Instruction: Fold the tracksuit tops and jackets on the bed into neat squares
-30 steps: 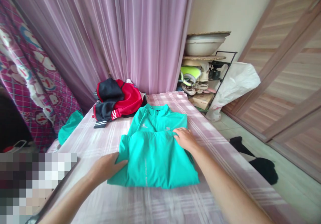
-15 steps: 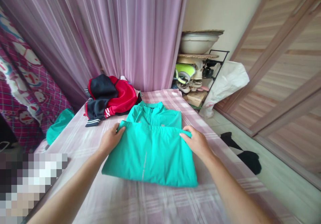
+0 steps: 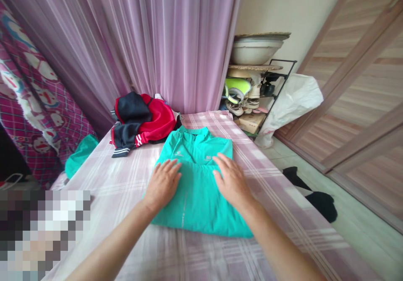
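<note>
A teal jacket (image 3: 198, 197) lies on the plaid cloth-covered surface, its collar toward the curtain and its lower part folded up over the chest. Small pale logos show just above the fold. My left hand (image 3: 163, 184) rests on the left side of the folded part, palm down, fingers stretched out. On the right side, my right hand (image 3: 231, 182) lies palm down too, with fingers spread and thumb apart. Neither hand grips the fabric. My forearms hide parts of the jacket's lower corners.
A red and navy garment (image 3: 147, 119) is heaped at the back left. Teal cloth (image 3: 81, 153) hangs by the left edge. Beyond the right edge stand a shoe rack (image 3: 277, 100) with a basin (image 3: 256, 50), a white bag (image 3: 296, 100) and black items (image 3: 321, 205) on the floor.
Both hands have let go of the folded edge's corners and moved inward onto the fabric, fingers now spread. The folded part lies flatter, and the chest logos have come into view.
</note>
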Motion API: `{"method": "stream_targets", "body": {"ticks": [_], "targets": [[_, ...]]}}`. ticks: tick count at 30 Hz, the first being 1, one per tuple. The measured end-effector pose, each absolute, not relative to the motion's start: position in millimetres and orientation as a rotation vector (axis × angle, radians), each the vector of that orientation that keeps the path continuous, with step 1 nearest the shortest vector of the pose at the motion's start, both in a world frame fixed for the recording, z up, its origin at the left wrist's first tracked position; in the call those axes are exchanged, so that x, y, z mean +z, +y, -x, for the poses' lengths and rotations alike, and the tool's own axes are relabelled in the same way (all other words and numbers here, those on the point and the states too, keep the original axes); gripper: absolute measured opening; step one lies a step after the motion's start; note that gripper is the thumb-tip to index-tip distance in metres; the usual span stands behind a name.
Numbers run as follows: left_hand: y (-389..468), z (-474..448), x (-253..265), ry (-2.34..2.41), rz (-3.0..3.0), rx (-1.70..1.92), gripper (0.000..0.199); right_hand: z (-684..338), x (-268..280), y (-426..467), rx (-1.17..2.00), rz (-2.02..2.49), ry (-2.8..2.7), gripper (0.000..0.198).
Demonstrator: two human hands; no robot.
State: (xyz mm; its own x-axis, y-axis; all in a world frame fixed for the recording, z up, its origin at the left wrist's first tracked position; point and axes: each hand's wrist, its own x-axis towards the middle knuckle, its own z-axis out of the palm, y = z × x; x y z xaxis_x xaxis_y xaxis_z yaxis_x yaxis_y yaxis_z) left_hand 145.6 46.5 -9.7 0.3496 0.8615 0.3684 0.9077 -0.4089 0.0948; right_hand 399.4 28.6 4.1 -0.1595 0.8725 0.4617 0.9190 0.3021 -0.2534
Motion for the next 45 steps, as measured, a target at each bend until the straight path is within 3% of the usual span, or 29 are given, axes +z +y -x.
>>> {"method": "stream_targets", "body": {"ticks": [6,20,26,32,41,45], "targets": [[45.3,-188.5,-39.3,-1.678,2.519,-0.380,0.051,-340.7,-42.3,10.1,0.006,1.645,-2.261,0.049],[57.9,-101.7,-73.1,-1.878,2.460,-0.517,0.062,-436.2,-70.7,9.8,-0.095,1.661,-2.204,0.049],[40.3,-114.9,-45.0,-2.086,2.249,-0.387,0.057,-458.3,-84.5,3.2,-0.031,1.741,-1.836,0.052],[16.0,-132.9,-13.8,-2.237,2.209,-0.085,0.040,-462.1,-66.7,18.1,0.215,1.663,-1.853,0.045],[-21.2,-135.9,7.1,-2.271,2.249,0.212,0.036,-481.3,-59.7,30.3,0.460,1.505,-1.900,0.042],[-15.7,-140.1,11.8,-2.028,2.259,-0.075,0.038,-484.1,-58.4,14.7,0.360,1.552,-1.817,0.046]]}}
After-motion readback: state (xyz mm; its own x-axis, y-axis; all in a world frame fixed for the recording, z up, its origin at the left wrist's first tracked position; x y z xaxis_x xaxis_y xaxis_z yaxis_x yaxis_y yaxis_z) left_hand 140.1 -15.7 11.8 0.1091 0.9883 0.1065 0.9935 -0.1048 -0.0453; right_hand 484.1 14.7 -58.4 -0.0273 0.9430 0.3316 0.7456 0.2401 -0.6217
